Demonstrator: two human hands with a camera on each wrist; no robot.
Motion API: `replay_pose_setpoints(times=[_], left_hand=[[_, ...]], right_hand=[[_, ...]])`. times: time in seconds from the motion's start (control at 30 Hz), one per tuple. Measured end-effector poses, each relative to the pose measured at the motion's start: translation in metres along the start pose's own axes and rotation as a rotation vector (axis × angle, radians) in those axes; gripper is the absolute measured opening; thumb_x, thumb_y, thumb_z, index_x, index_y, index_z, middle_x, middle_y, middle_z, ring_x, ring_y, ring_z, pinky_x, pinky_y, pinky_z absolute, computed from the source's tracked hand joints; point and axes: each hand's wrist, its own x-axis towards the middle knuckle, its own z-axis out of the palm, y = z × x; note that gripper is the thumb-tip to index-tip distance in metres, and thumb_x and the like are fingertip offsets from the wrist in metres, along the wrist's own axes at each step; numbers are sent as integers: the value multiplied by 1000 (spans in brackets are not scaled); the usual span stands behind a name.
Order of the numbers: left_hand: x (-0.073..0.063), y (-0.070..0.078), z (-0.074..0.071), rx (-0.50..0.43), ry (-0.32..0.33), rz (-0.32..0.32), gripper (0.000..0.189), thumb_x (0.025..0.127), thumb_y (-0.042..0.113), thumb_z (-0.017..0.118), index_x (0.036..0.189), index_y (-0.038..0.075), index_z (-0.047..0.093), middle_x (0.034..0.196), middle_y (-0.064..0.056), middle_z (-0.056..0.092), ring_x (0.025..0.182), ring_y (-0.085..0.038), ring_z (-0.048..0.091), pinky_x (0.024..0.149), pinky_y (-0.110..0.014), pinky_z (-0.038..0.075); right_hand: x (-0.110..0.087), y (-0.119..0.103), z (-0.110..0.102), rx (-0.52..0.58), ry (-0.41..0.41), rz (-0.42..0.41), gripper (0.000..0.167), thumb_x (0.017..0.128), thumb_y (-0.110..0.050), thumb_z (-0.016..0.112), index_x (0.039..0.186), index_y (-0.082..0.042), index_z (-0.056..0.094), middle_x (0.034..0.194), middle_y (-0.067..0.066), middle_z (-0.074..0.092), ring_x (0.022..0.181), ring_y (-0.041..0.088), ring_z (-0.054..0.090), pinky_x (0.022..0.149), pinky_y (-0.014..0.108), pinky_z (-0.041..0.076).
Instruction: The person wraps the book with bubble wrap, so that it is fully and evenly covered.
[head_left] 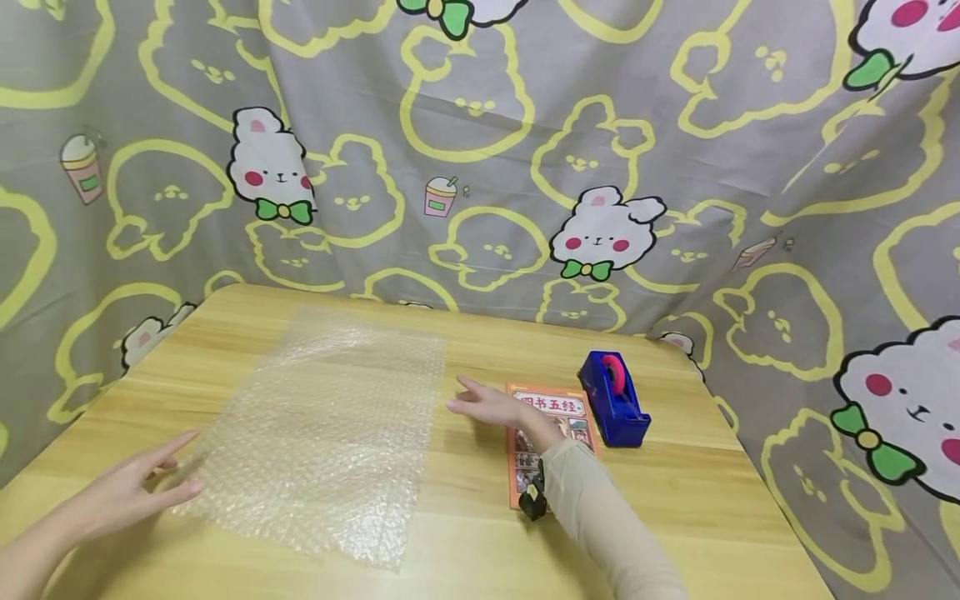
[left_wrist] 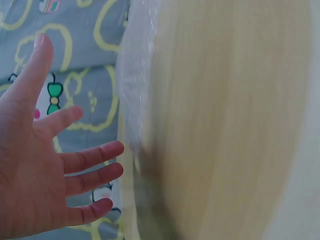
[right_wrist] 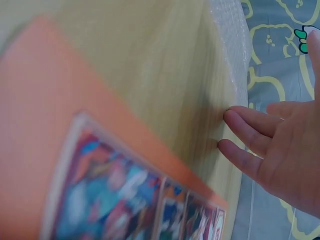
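Observation:
A sheet of clear bubble wrap (head_left: 322,425) lies spread on the wooden table. At its near left edge is my left hand (head_left: 138,492), thumb and fingers apart; in the left wrist view the fingers (left_wrist: 95,156) are spread and hold nothing. My right hand (head_left: 491,406) hovers just off the sheet's right edge, its fingers extended, with nothing in it. Beneath the right wrist lies an orange book (head_left: 521,442) with a picture cover, partly hidden by the forearm. In the right wrist view the book (right_wrist: 125,130) looms close and blurred beside the hand.
A blue tape dispenser (head_left: 618,408) with a pink-red roll stands right of the book, touching or nearly touching it. The wooden table (head_left: 697,517) ends at a grey patterned curtain (head_left: 360,100) behind and on both sides.

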Motion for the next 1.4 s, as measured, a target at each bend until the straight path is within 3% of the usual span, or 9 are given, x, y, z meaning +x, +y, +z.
replay_pose_setpoints(times=[0.17,0.4,0.57,0.67,0.73,0.8,0.93,1.13,1.4], left_hand=[[-5,-13,2,-53,-61,15,65,93,19,51,137,-13,17,126,-48,28,103,-65,37,63,-67,40],[-3,-15,2,-78,-76,44,60,94,18,49,137,-12,20,124,-47,33,105,-65,36,64,-67,41],[0,-13,2,-106,-90,48,58,95,17,45,141,-5,16,124,-46,34,101,-61,42,65,-65,42],[1,-14,2,-133,-76,62,60,95,14,46,145,4,15,124,-44,37,99,-36,55,63,-60,45],[3,-15,2,-164,-49,71,60,94,12,48,146,9,17,130,-25,46,98,-12,54,63,-55,48],[3,-16,1,-210,-26,62,59,94,11,48,145,10,20,132,6,45,95,8,44,63,-50,49],[2,-19,-1,-302,-32,15,55,96,13,45,145,10,22,117,45,24,93,17,40,67,-29,50],[-3,-18,-5,-454,-60,41,44,98,8,36,141,3,27,124,40,33,103,16,42,73,-15,44],[3,-5,-8,-567,-72,107,42,99,5,31,140,-2,27,128,34,39,108,13,44,78,-16,46]], right_hand=[[10,-5,1,-2,-67,4,74,94,-44,40,147,-7,3,148,17,24,134,29,27,109,40,24],[20,-16,0,-33,-188,-10,80,93,-51,37,146,-7,-3,153,12,1,139,26,6,112,42,11],[28,-15,3,55,-139,6,73,95,-47,35,147,-11,0,152,13,12,138,27,14,111,43,16],[34,-13,6,204,-70,20,67,97,-41,35,148,-12,3,149,15,21,134,29,27,108,42,25],[38,-10,7,326,-23,37,64,98,-39,35,148,-11,6,146,18,26,130,30,34,105,41,31],[41,-7,9,456,14,49,61,98,-35,34,147,-9,8,142,21,31,126,31,40,103,40,35],[47,-1,13,655,62,56,59,99,-29,35,145,-3,11,125,21,44,111,28,50,100,39,38],[53,3,20,735,66,26,53,99,-20,38,143,1,19,94,3,50,80,10,54,80,23,46],[58,1,22,682,49,-24,52,96,-10,41,143,-2,21,89,0,46,63,4,40,63,16,39]])
